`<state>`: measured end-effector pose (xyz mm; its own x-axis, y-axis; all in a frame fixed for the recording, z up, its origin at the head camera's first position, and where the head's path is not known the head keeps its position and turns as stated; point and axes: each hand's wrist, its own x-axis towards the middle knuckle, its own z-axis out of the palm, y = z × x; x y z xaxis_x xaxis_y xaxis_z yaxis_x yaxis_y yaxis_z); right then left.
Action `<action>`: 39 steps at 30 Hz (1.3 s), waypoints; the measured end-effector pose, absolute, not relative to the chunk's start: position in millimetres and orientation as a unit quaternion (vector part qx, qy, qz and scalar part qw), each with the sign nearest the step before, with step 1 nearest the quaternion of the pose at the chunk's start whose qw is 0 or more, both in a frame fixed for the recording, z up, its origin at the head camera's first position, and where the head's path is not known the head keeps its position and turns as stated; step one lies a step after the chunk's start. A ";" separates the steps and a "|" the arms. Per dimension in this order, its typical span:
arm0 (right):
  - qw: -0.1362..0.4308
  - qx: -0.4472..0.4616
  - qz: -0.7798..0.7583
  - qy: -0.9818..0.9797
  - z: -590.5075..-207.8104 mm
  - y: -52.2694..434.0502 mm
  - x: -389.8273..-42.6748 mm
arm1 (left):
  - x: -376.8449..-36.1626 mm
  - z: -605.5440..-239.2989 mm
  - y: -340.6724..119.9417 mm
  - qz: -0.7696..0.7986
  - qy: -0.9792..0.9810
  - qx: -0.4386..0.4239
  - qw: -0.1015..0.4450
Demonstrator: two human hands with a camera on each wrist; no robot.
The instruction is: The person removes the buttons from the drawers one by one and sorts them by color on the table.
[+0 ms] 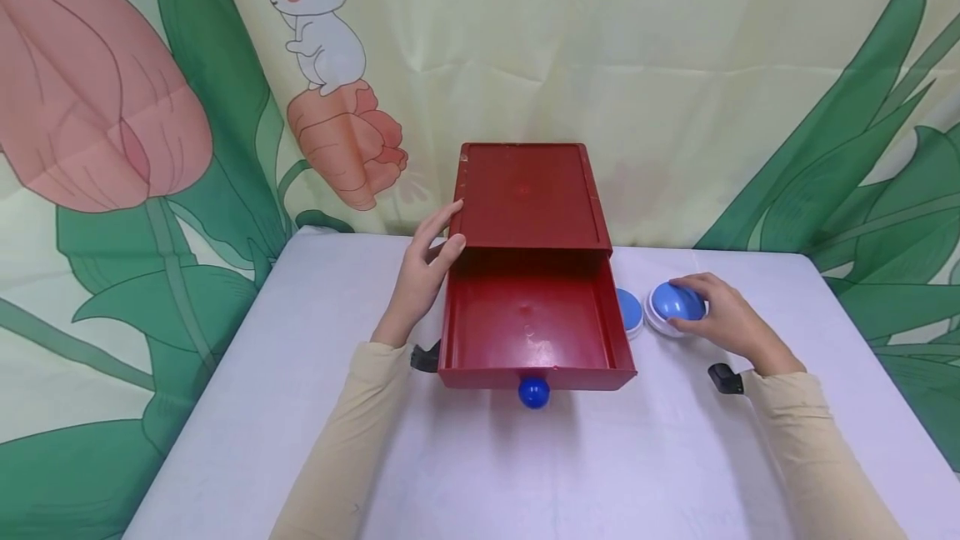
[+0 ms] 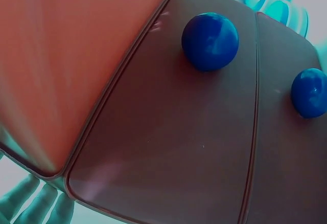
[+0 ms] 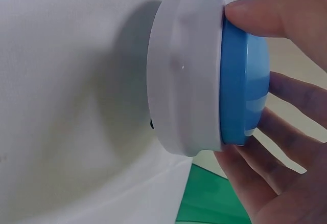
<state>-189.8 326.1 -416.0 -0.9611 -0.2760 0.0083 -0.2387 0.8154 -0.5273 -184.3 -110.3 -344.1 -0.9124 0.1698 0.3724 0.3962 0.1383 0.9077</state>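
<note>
A red drawer cabinet (image 1: 528, 198) stands at the back of the table with its upper drawer (image 1: 525, 323) pulled out; a blue ball knob (image 1: 534, 392) is on the drawer front. My left hand (image 1: 422, 273) touches the cabinet's left side, its fingers extended and thumb near the top edge. To the right of the cabinet, my right hand (image 1: 723, 315) grips a round push button (image 1: 672, 307) with a blue dome and white base. In the right wrist view, thumb and fingers surround the dome (image 3: 245, 86). Whether its base touches the table, I cannot tell.
A second blue-and-white button (image 1: 630, 312) lies between the drawer and the held one, partly hidden by the drawer. Lower drawer fronts (image 2: 168, 147) with blue knobs show in the left wrist view. A printed curtain (image 1: 645, 90) hangs behind the white table (image 1: 285, 340).
</note>
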 end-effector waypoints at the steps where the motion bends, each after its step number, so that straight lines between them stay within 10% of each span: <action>1: 0.037 -0.133 -0.271 0.953 -416.8 326.3 -190.2 | -184.2 -343.9 -110.2 -0.629 -0.749 -0.189 0.090; 39: 0.065 -0.116 -0.266 0.955 -429.1 327.2 -192.8 | -183.4 -344.8 -109.6 -0.630 -0.747 -0.193 0.091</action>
